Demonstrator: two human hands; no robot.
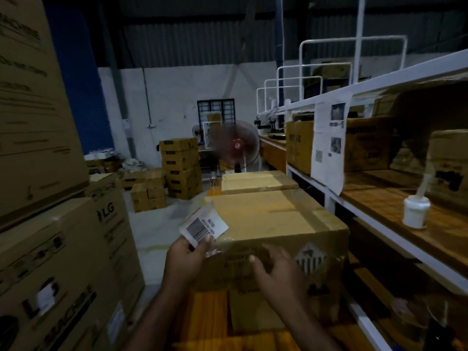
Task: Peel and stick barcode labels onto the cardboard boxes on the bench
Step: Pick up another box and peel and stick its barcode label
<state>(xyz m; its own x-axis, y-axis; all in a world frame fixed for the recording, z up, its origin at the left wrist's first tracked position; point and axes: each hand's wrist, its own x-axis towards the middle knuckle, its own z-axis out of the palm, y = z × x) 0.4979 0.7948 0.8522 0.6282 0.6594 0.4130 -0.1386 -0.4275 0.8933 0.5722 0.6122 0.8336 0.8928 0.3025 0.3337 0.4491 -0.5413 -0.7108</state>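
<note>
A: Your left hand (187, 259) pinches the barcode label (203, 227) by its lower edge, thumb on the front and fingers behind. The label stands tilted, its white printed face toward you, over the near left corner of the cardboard box (273, 219).

B: Your right hand (277, 272) holds nothing. Its fingers are spread and loosely bent in front of the box's near face, just left of the diamond-shaped mark (311, 258) printed there. The picture is smeared at that spot, so I cannot tell you whether your fingertips touch the cardboard.

A: Glossy clear tape runs across the top of the box in front of you. A second box (255, 182) sits directly behind it, farther from you.

B: On your left, large LG cartons (65, 262) are stacked high. On your right, the shelf rack (379, 198) carries a white jar (415, 211) on its wooden board, and a printed sheet (329, 145) hangs from the shelf above.

A: Farther ahead, a pedestal fan (236, 145) faces you, with stacks of small cartons (181, 168) on the floor to its left.
</note>
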